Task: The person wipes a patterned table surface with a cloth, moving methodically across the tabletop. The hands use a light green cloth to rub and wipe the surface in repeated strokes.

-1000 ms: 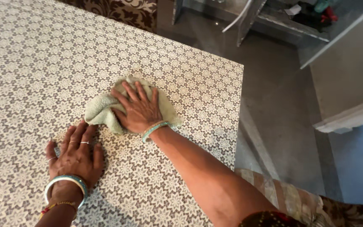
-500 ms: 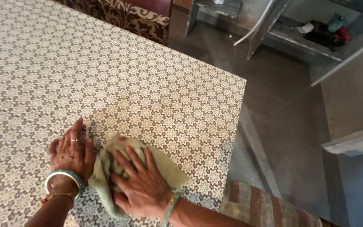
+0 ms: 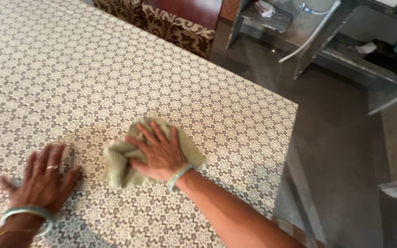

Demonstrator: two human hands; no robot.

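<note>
Head view: flat palm on a green cloth, other hand spread on the table

Head camera looks down on a table [image 3: 70, 69] covered with a patterned sheet of pale star-like flowers on a grey-brown ground. The right hand [image 3: 158, 152] lies palm down on a crumpled pale green cloth [image 3: 118, 163], fingers apart and stretched forward, pressing the cloth flat against the table rather than clenching it. The cloth sits near the table's right edge, a short way in from it, and bulges out to the left of the hand and behind the wrist. A thin turquoise bangle [image 3: 178, 176] circles the right wrist.

The left hand [image 3: 40, 179] rests on the table well to the left of the cloth, not touching it. Its fingers are spread and flat on the sheet, holding nothing. It wears a ring and a pale bangle [image 3: 26, 214] at the wrist.

Beyond the far edge of the table stands a chair [image 3: 171, 25] with dark brown and cream floral upholstery. To the right lies a grey polished floor [image 3: 336, 151], with grey stone shelves [image 3: 354, 55] holding small items further back.
</note>
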